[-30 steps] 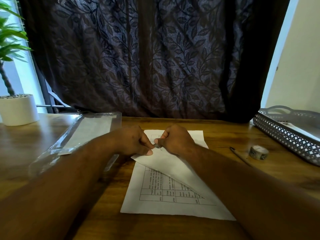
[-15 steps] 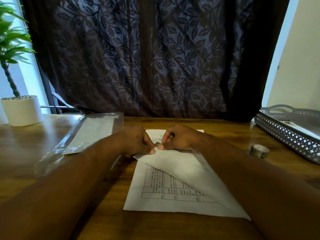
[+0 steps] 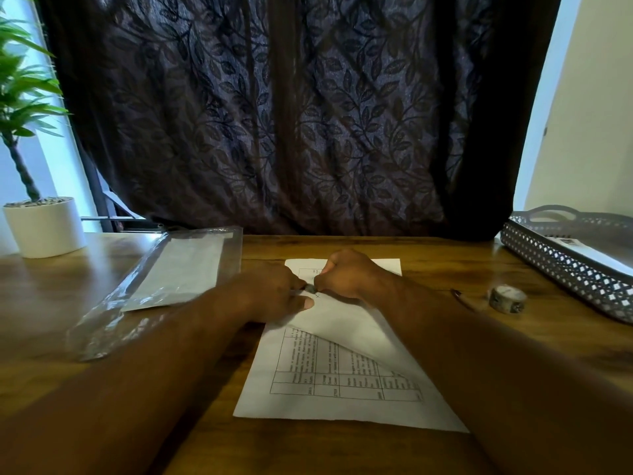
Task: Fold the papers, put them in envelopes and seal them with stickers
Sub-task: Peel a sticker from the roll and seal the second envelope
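Note:
A white sheet of paper (image 3: 329, 402) with a printed table lies on the wooden table (image 3: 342, 450) in front of me. One corner of it is folded over onto the sheet, blank side up. My left hand (image 3: 270, 293) and my right hand (image 3: 352, 274) meet at the tip of that folded corner, fingers curled, and both pinch it. A clear plastic pack of white envelopes (image 3: 178, 269) lies to the left of the paper. A small roll of sticker tape (image 3: 507, 298) sits to the right.
A pencil (image 3: 462, 298) lies beside the tape roll. A grey perforated tray (image 3: 575, 269) stands at the right edge. A potted plant in a white pot (image 3: 44, 226) stands at the far left. A dark leaf-patterned curtain hangs behind the table.
The folded flap has dropped lower and lies flatter on the sheet, and its corner has been held throughout. My left hand has slid slightly toward me.

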